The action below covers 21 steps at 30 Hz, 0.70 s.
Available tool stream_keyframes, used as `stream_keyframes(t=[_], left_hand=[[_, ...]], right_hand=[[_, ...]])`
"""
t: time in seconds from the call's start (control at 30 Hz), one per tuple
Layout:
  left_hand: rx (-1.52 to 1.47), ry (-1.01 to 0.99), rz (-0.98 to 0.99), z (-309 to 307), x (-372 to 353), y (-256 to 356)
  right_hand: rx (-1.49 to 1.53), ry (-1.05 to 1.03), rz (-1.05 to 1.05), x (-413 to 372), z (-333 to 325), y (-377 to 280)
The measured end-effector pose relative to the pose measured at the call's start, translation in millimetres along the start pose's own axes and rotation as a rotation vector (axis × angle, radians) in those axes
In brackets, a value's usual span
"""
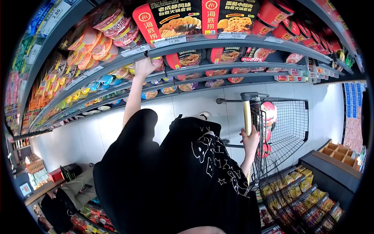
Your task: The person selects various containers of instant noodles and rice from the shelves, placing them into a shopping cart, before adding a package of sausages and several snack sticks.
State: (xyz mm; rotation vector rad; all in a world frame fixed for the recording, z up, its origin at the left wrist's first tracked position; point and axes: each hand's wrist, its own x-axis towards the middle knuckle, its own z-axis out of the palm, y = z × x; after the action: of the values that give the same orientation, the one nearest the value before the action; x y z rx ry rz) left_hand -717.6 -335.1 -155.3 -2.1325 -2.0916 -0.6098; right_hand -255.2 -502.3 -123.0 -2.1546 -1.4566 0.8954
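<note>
My left hand (145, 67) reaches to the shelf below the price rail (134, 50), beside packages with pink and yellow lids (157, 63). Its fingertips are hidden at the shelf, so its grasp cannot be made out. On the right, my right hand (250, 137) is wrapped round the pale handle (247, 117) of a wire shopping cart (288, 121). Inside the cart, near the handle, lie red and white round packages (268, 111). Above my left hand stand red and black boxes (175, 19) on the upper shelf.
Curved shelves of bowls and cups (83, 87) run across the front and left. Low snack racks (304, 195) and a wooden divided tray (339, 154) stand at lower right. A person in dark clothes (56, 208) is at lower left. Pale floor tiles (194, 103) lie between.
</note>
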Motion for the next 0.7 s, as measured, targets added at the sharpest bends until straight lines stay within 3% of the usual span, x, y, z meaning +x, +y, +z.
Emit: stream_keyframes(t=[0.07,0.13,0.3,0.47,0.6,0.7], left_hand=[[0.085,0.064,-0.03,5.1,-17.3,10.4],[-0.093,0.22,0.039,-5.3,-37.5,35.6],[-0.435,0.292,0.011,-12.9,-99.0,95.7],[-0.768,0.267,0.165,-56.0,-120.2,147.6],[-1.11,0.207,0.318,-95.5,-135.2,175.9],[-1.182,0.145,0.389,-109.1,-153.7,186.0]], right_hand=[[-0.011,-0.009,-0.012,-9.1,8.0,-2.8],[0.045,-0.05,-0.017,-20.7,12.5,-13.4],[0.014,-0.033,-0.021,-49.2,33.3,-27.9],[-0.145,0.078,-0.131,-85.4,57.9,-43.5],[-0.079,0.132,-0.227,-112.6,78.5,-51.2],[-0.078,0.137,-0.241,-131.7,92.5,-60.8]])
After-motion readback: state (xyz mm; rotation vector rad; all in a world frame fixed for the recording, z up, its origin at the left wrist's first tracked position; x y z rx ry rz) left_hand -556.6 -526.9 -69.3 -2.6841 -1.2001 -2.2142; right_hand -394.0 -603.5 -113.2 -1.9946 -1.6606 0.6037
